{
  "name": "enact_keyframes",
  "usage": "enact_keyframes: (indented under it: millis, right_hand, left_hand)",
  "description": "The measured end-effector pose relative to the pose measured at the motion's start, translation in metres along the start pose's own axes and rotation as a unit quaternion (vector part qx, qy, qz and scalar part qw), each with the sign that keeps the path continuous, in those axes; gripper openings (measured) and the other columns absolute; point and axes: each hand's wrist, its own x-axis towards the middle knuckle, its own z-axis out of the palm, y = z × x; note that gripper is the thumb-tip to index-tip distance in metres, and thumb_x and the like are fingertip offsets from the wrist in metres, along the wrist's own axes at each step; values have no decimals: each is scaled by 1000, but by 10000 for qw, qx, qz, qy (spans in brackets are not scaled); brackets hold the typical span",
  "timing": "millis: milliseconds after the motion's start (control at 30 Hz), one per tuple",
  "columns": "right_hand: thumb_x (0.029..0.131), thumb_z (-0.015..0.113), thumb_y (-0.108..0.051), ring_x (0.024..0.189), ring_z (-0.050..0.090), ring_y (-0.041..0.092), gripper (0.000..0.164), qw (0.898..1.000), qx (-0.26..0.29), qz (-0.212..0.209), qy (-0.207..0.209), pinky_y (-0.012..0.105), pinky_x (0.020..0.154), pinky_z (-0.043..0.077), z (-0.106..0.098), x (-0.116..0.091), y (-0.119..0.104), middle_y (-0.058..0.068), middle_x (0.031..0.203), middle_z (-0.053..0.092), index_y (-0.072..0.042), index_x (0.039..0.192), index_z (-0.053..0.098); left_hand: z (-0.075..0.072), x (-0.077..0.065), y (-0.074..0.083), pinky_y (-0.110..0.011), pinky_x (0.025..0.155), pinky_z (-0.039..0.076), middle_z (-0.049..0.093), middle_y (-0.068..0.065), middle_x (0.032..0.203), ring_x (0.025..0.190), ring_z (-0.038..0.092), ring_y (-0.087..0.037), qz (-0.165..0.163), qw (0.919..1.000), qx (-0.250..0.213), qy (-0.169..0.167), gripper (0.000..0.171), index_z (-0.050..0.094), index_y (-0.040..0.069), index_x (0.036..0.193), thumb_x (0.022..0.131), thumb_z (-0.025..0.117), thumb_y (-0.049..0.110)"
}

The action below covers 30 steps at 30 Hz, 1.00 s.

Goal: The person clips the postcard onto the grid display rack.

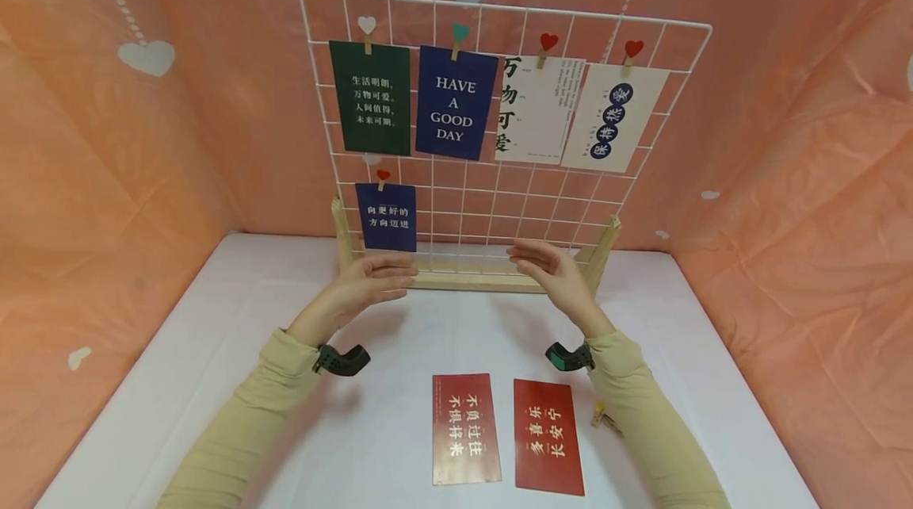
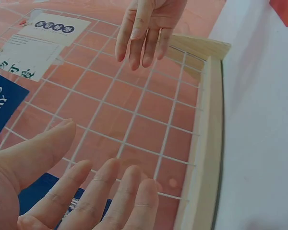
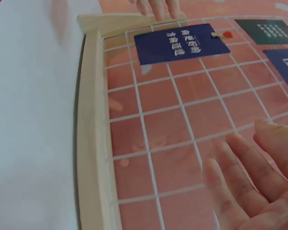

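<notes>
My left hand (image 1: 367,287) hovers in front of the lower left of a white wire grid (image 1: 492,196), fingers relaxed and holding nothing. Just above it hangs a small blue card (image 1: 388,217) under a red heart clothespin (image 1: 383,177). Opposite, my right hand (image 1: 556,275) hangs before the grid's lower right, its fingers loosely extended and nothing in them. Across the top row a green card (image 1: 371,99), a blue "HAVE A GOOD DAY" card (image 1: 456,103) and two white cards (image 1: 540,109) are clipped with heart clothespins. The left wrist view shows both hands with palms facing.
Two red cards (image 1: 467,430) lie side by side on the white table (image 1: 285,445). Beside the right forearm is a clothespin (image 1: 599,414) with a yellow top, partly covered by the sleeve. A wooden base (image 1: 478,281) supports the grid. Peach cloth (image 1: 178,176) surrounds the table.
</notes>
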Motion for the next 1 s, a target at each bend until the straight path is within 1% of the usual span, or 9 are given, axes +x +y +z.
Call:
enact_keyframes:
  millis: [100,200,367,467,600,733,833,933,1000]
  right_hand:
    - [95,58,-2,115,56,32,41,10000,31,33,-22,27,95,48,-6,-7,4,23,125,58,9,133,49]
    - [95,58,-2,116,56,31,42,9999,28,125,12,27,95,48,-12,-14,9,24,125,58,9,133,48]
    - [96,58,-7,116,56,24,44,9991,-74,418,8,23,96,46,-25,-27,15,22,127,57,7,136,46]
    - [97,57,-8,115,58,20,43,9987,-152,491,-41,23,95,46,-31,-34,18,23,128,56,4,136,47]
    - [96,58,-6,113,59,26,41,9984,-254,503,-56,23,94,47,-38,-45,21,24,125,58,1,135,50]
    - [95,59,-7,111,60,26,41,9972,-422,610,-100,22,92,48,-45,-57,23,24,123,59,1,134,51]
    - [95,59,-7,109,62,23,41,9964,-455,701,-157,21,91,49,-49,-66,26,29,123,57,5,133,50]
    - [95,58,-5,109,61,24,41,9957,-437,782,-232,20,89,49,-52,-76,29,32,122,55,7,133,49]
    - [94,58,-1,109,62,25,39,9957,-372,810,-253,22,89,50,-54,-82,31,32,121,56,7,132,50]
  left_hand:
    - [1,-1,-6,-44,98,46,46,-32,134,118,54,-34,-89,9999,-5,-57,48,38,-12,138,94,56,-4]
    - [2,-3,-12,-45,98,45,46,-32,134,114,58,-29,-145,9998,-23,-150,48,38,-11,138,94,55,-3]
    - [5,-3,-23,-45,99,44,48,-30,133,110,61,-23,-278,9989,-32,-365,48,37,-12,139,96,54,0]
    - [6,-4,-30,-47,101,43,49,-30,133,109,61,-21,-401,9986,-21,-348,47,40,-11,138,95,56,1]
    - [8,-6,-39,-49,102,41,52,-28,131,110,60,-22,-536,9980,117,-311,48,43,-10,136,94,59,4]
    - [12,-9,-52,-45,100,44,53,-27,130,114,57,-32,-666,9960,331,-486,49,42,-12,135,94,60,9]
    - [16,-13,-61,-42,99,45,53,-28,128,115,55,-37,-824,9937,449,-613,48,44,-13,134,94,59,10]
    - [20,-16,-68,-41,98,47,58,-25,123,110,59,-32,-950,9919,566,-624,45,48,-12,130,93,60,10]
    - [23,-18,-72,-39,97,47,60,-23,121,107,61,-28,-1036,9909,596,-619,43,50,-12,129,93,61,10]
